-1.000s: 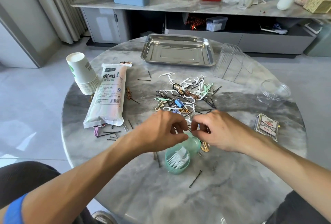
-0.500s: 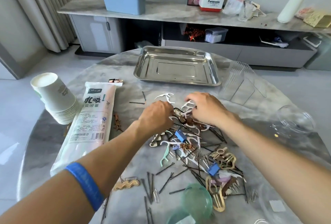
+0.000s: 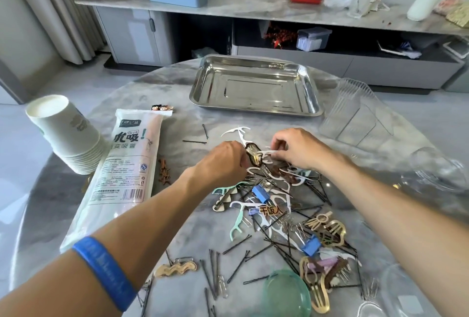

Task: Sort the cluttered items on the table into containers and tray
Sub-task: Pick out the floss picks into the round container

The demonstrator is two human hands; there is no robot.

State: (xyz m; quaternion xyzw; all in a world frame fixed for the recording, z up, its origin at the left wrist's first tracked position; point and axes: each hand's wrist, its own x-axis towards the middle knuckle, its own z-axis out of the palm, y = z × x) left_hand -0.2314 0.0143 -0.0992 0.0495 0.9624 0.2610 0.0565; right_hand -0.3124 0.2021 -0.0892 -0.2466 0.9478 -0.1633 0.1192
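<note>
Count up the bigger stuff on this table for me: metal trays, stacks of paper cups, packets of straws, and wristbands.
Steel tray: 1
Stack of paper cups: 1
Packet of straws: 1
Blue wristband: 1
Total: 4

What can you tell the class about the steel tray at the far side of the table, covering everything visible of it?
The steel tray is a shallow rectangle of shiny, mirror-like metal with rounded corners, a rolled rim and sloping walls. A raised rectangular panel is pressed into its floor. It lies flat and upright on the grey marble table, at the far edge, beyond the pile of floss picks. Nothing lies in it; only reflections show. Neither hand touches it.
</note>
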